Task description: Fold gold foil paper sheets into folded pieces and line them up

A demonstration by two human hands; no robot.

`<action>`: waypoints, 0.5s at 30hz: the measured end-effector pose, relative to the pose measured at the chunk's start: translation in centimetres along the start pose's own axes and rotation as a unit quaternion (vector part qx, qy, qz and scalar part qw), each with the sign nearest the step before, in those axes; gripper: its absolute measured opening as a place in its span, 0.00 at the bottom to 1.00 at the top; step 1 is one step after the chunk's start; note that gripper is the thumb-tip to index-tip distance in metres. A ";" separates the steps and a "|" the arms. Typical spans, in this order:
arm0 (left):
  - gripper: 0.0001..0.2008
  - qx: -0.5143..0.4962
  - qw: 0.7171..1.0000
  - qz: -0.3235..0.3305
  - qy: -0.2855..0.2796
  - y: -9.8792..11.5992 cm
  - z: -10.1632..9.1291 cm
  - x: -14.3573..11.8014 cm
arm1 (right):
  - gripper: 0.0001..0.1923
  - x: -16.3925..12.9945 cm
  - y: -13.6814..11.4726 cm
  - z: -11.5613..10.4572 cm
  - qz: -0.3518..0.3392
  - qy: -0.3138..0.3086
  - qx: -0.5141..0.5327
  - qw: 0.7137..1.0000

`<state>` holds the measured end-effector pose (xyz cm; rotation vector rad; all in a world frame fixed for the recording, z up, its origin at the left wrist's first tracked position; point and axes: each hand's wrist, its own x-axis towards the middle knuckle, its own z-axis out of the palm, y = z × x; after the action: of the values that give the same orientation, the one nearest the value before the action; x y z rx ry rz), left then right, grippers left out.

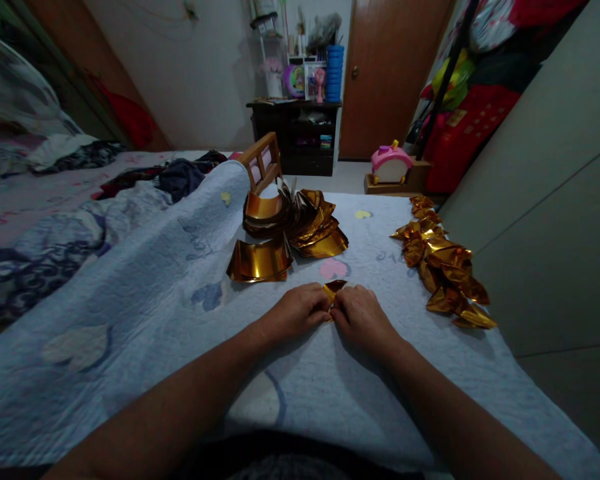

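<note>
Both hands meet on one small gold foil piece (334, 291), low on the quilt (145, 293). Left hand (296, 312) and right hand (363, 319) both pinched shut on it, fingertips touching at the centre. Only the top corner of the foil shows above the knuckles; the rest is hidden, so fold state can't be read. Pressing it flat against the quilt looks like the reason for the grip: the padded surface gives backing for a crease.

Relative to the held piece:
- just beyond and left: curled stack of flat gold sheets (260, 261), edges bowed up
- further beyond: larger heap of gold sheets (300, 220), fanned, leaning on each other
- right, well apart: row of folded gold pieces (445, 263) along the quilt edge by the grey wall (555, 220)
- far beyond: wooden frame (261, 160), dark cabinet (295, 137), pink toy (391, 163), door (390, 73)

Nothing between the hands and either pile. Forearms sit low over the quilt.
</note>
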<state>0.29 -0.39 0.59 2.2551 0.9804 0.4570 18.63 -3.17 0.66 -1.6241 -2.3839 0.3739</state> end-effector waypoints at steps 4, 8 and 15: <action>0.04 0.015 1.000 0.010 -0.003 0.3 -0.1 -0.1 | 0.05 0.0 -0.1 -0.1 0.001 -0.004 -0.006 1.000; 0.03 0.031 0.999 0.010 -0.016 0.5 -0.2 -0.2 | 0.05 0.0 -0.1 -0.1 0.003 -0.002 -0.007 1.000; 0.03 0.057 0.998 0.002 -0.015 0.5 0.0 -0.1 | 0.06 0.0 -0.2 -0.3 0.005 -0.009 -0.010 1.000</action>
<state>0.48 -0.69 0.96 2.3584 1.0104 0.3764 18.53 -3.22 1.04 -1.6481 -2.4022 0.3679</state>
